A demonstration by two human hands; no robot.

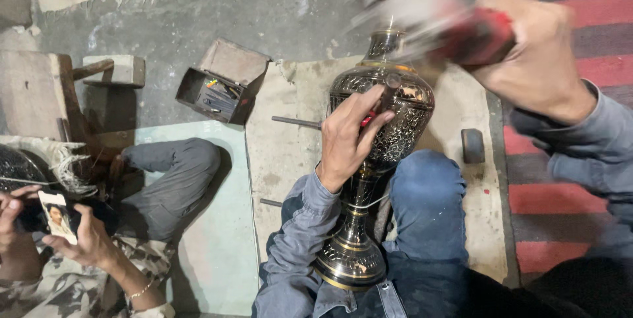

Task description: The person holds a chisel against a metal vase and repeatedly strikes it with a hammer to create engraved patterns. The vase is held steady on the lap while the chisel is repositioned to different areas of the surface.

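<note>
Far left of the grips, another person's hands (39, 226) hold a phone (58, 216); that person's grey-trousered knee (175, 166) lies on a pale green mat (224, 239). Above it, a wooden block (122, 71) and an open box of small tools (221, 87) rest on the concrete floor (165, 21), well apart from both grips. A thin metal rod (293, 121) lies on a worn beige cloth (283, 153), its end running behind the left hand.

Left hand (349, 137): grip clenched around a slim tool with a red part (367, 119) showing between the fingers, fingertips pressed to the belly of the engraved brass vase (382, 127). The vase lies tilted between the person's blue-trousered legs (425, 206); its belly is directly under this grip, its round foot (349, 262) below the wrist toward the body, its neck (389, 41) above the grip.

Right hand (534, 48): grip clenched on a red-handled mallet (475, 34), its head motion-blurred just beside the vase's neck. The vase's belly lies below and left of this grip. A small dark cylinder (472, 145) sits on the cloth beneath this hand, beside a red striped rug (560, 199).
</note>
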